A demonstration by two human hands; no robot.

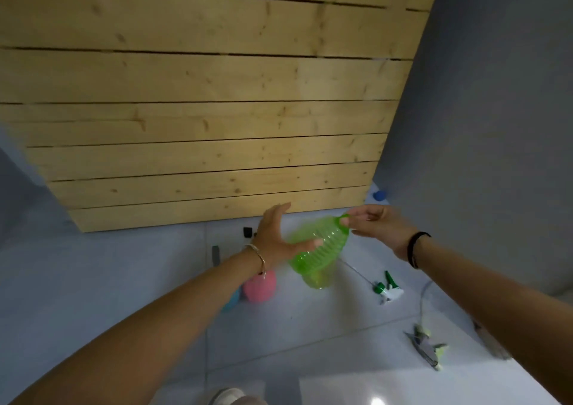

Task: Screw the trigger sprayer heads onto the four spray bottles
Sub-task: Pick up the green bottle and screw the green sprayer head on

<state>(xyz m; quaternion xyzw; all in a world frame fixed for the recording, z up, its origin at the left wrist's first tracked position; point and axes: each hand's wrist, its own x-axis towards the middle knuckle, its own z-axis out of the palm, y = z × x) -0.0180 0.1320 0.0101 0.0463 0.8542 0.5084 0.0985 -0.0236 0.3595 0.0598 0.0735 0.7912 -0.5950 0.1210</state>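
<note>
Green ribbed spray bottle (319, 246), tilted in the air: your right hand (381, 228) pinches its neck; your left hand (276, 237) is spread, thumb against its side.

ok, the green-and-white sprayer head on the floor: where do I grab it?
Take the green-and-white sprayer head by its chunky white body, just behind the green collar, coming down from above. It lies on its side on the floor, and its thin dip tube trails toward the green bottle: too slender to hold.
</note>
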